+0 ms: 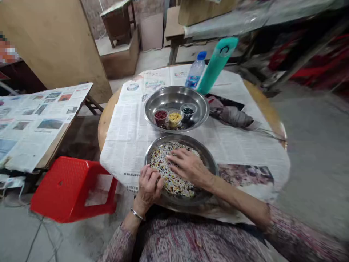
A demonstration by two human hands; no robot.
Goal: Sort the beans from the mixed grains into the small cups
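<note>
Our right hand (188,165) lies flat on the mixed beads (170,178) in the near steel plate (208,160), fingers spread and gripping nothing. Our left hand (148,183) curls over the plate's near-left rim – fingers bent close, whether pinching a bead we cannot tell. The beads look tiny, hard and light, likely to roll and slip, so fingertip pinches suit them. Beyond, a second plate (200,105) holds three small cups on the newspaper-covered tabletop (128,134).
</note>
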